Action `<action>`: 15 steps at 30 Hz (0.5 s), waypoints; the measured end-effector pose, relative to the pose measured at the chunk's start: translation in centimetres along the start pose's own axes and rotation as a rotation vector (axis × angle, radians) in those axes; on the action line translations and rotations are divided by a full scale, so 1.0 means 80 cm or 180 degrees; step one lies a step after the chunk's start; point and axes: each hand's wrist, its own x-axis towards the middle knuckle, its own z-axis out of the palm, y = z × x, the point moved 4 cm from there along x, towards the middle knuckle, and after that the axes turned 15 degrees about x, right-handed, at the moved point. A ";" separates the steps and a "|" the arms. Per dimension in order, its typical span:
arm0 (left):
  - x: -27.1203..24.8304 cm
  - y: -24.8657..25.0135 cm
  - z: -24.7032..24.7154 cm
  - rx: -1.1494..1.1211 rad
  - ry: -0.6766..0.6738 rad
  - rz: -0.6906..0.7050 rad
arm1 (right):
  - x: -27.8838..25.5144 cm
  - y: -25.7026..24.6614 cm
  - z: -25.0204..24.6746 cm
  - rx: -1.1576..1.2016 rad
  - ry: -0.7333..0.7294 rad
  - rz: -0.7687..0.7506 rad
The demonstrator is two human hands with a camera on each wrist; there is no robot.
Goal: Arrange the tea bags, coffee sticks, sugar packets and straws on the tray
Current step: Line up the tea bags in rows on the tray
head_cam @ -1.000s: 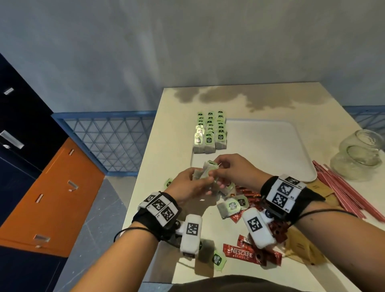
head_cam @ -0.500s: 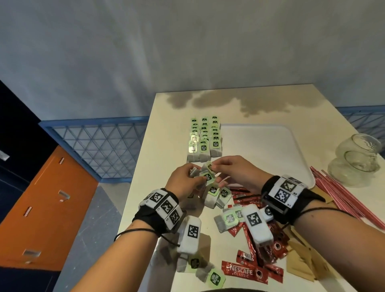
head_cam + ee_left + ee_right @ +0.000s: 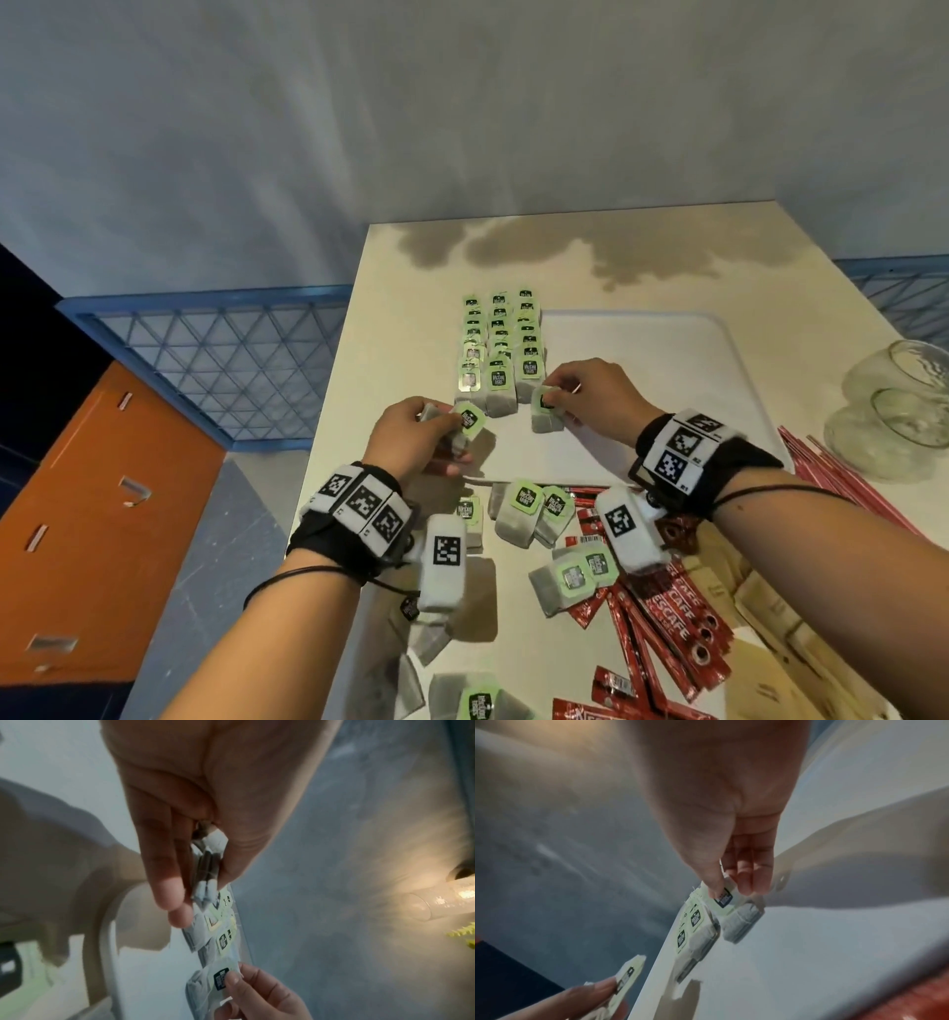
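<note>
Tea bags only partly done: three rows [image 3: 495, 344] laid along left edge of tray [image 3: 667, 370], mid-frame. Right hand [image 3: 590, 395] pinches a tea bag [image 3: 545, 413] at row's near end; left hand [image 3: 416, 442] grips a few more [image 3: 470, 419]. Loose tea bags [image 3: 529, 509], coffee sticks [image 3: 667, 616], sugar packets [image 3: 780, 632], straws [image 3: 832, 473] remain off tray, lower right. Left wrist view shows several bags stacked between fingers [image 3: 164, 878]; right wrist view shows thumb on tag
</note>
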 end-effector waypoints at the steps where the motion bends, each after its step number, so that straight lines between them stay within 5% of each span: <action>1: 0.004 -0.001 -0.002 -0.0085 -0.0015 -0.0036 | 0.007 -0.003 0.002 0.0004 0.0003 -0.0027; 11: 0.017 -0.011 -0.004 -0.0425 -0.0092 -0.0108 | 0.044 -0.015 0.013 -0.0019 0.0053 -0.0091; 15: 0.017 -0.002 0.002 -0.0447 -0.0033 0.0082 | 0.033 -0.026 0.004 0.0212 0.0450 -0.0375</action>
